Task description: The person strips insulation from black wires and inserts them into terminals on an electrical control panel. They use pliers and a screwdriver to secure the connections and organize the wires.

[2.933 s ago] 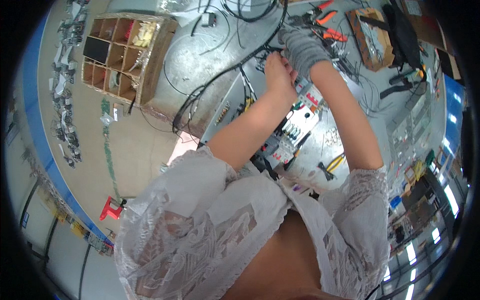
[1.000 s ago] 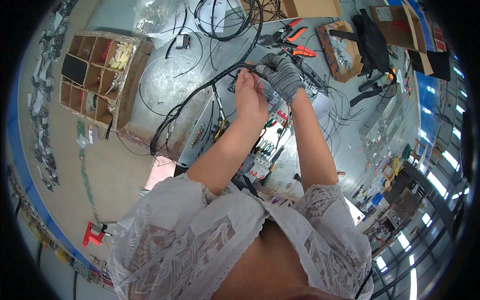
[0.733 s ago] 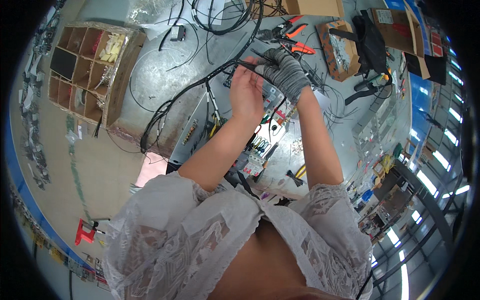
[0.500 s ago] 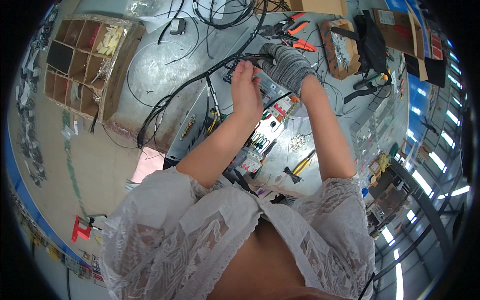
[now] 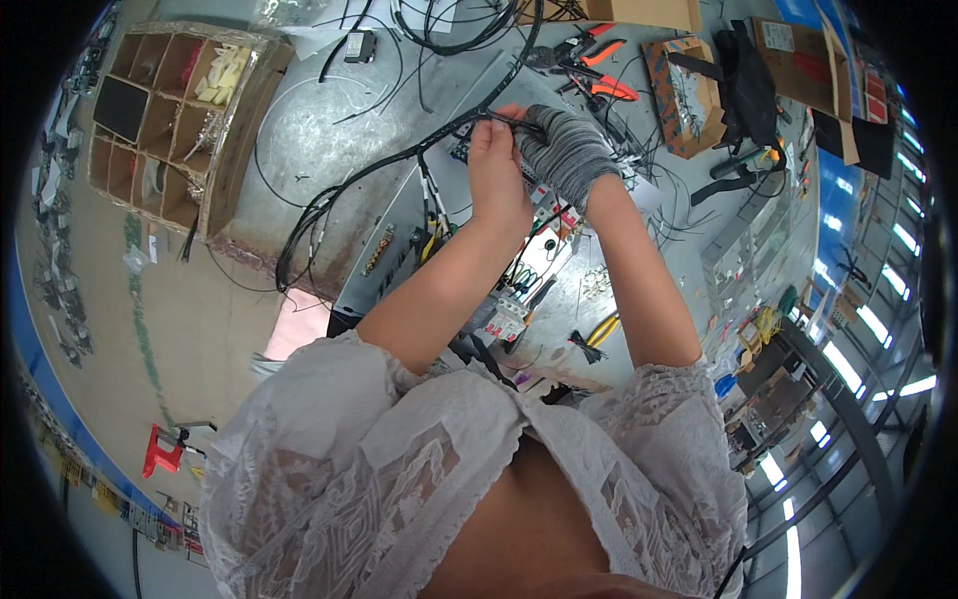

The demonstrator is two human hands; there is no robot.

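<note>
My bare left hand (image 5: 497,172) is closed, its fingertips pinching the black cable bundle (image 5: 429,143) above the metal panel. Right beside it, my right hand (image 5: 567,158), in a grey striped knit glove with bare fingertips, is curled round black wires (image 5: 521,122) that run on from that bundle. Both hands nearly touch. Beneath my wrists, partly covered by them, lies the panel with wired parts, among them a grey and red breaker (image 5: 505,321) and brass terminals (image 5: 378,250). The exact ends of the held wires are hidden by my fingers.
A compartment box (image 5: 261,130) with small parts stands at the left edge. Orange-handled pliers (image 5: 611,90) and an open carton (image 5: 684,100) lie at the far right. Yellow-handled cutters (image 5: 603,329) sit near me. Loose black cables (image 5: 464,45) spread along the back.
My right hand has come left and slightly nearer to me, up against my left hand. The left hand stays almost in place, pinching the bundle.
</note>
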